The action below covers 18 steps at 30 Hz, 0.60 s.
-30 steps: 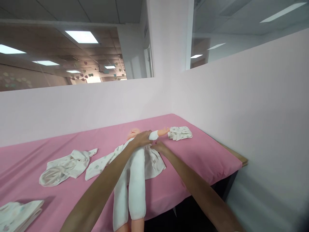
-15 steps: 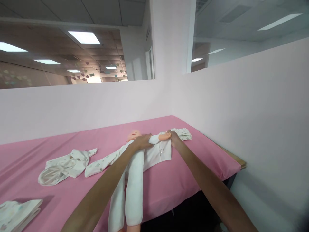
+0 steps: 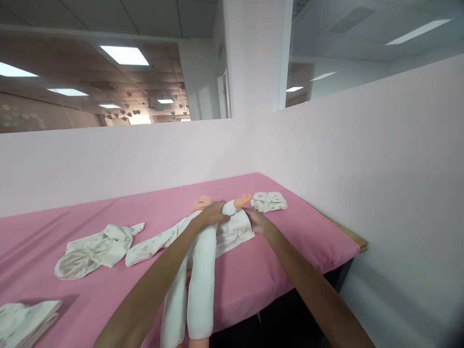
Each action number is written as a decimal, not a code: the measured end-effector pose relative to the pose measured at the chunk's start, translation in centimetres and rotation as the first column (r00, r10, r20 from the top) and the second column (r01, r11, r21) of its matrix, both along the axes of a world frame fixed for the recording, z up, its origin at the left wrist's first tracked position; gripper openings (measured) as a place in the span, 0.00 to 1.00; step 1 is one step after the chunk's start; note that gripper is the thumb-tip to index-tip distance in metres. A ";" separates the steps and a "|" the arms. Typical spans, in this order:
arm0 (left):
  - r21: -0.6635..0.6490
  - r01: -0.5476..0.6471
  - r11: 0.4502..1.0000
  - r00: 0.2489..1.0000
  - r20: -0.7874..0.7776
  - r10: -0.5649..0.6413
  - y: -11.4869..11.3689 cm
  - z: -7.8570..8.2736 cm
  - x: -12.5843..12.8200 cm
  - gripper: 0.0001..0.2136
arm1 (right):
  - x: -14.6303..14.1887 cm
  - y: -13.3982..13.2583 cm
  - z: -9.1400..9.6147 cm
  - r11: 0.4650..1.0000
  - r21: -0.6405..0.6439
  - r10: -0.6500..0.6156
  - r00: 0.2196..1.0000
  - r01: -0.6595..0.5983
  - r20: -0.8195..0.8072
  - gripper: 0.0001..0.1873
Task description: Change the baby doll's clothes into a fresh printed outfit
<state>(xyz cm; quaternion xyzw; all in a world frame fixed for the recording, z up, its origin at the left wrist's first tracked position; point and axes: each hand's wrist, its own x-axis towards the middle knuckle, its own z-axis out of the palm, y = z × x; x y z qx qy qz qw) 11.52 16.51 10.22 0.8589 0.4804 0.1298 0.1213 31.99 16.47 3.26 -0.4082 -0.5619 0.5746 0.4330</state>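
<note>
White walls with wide windows meet behind a table [image 3: 290,251] covered in pink cloth. A doll [image 3: 200,285] in white lies on its back, head toward the table's far edge, legs toward the near edge. The left hand [image 3: 213,212] curls around the doll's upper arm, thumb and fingers closed on it. The right hand [image 3: 258,221] touches a white garment [image 3: 234,234] spread beside the doll; its fingertips are hidden, so its grip cannot be told. A folded patterned cloth [image 3: 270,201] sits near the table's far right corner; a crumpled white garment [image 3: 97,251] lies left of the doll.
</note>
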 end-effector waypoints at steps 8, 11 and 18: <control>-0.006 0.010 1.000 1.000 -0.020 -0.010 0.6 -0.4 0.2 0.15 | -1.5 -0.6 -1.5 0.981 -0.109 0.162 0.987 -0.162 -0.009 0.15; 0.018 0.015 1.000 0.999 -0.040 -0.014 0.7 -0.6 0.2 0.15 | -2.2 0.4 -2.1 0.999 -0.047 0.020 0.982 -0.012 0.187 0.13; 0.013 0.032 0.999 0.999 -0.032 -0.032 0.6 -0.5 0.1 0.12 | 1.0 2.2 -0.2 0.968 0.165 -0.237 0.898 0.188 0.370 0.03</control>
